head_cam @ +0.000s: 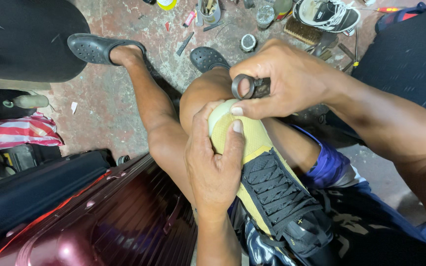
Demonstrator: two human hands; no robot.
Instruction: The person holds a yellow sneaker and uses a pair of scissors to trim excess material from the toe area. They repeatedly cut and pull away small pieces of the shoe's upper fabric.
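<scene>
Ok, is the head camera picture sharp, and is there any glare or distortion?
Head view: the yellow sneaker and both hands are sharp; soft glare streaks the maroon suitcase; wide-angle bending stretches the right forearm at the edge; floor clutter up top is slightly soft.

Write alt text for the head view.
Left hand grips the toe of a yellow shoe with black laces, braced on a bare knee. Right hand holds a ring-handled tool at the toe; clutter litters the floor.
</scene>
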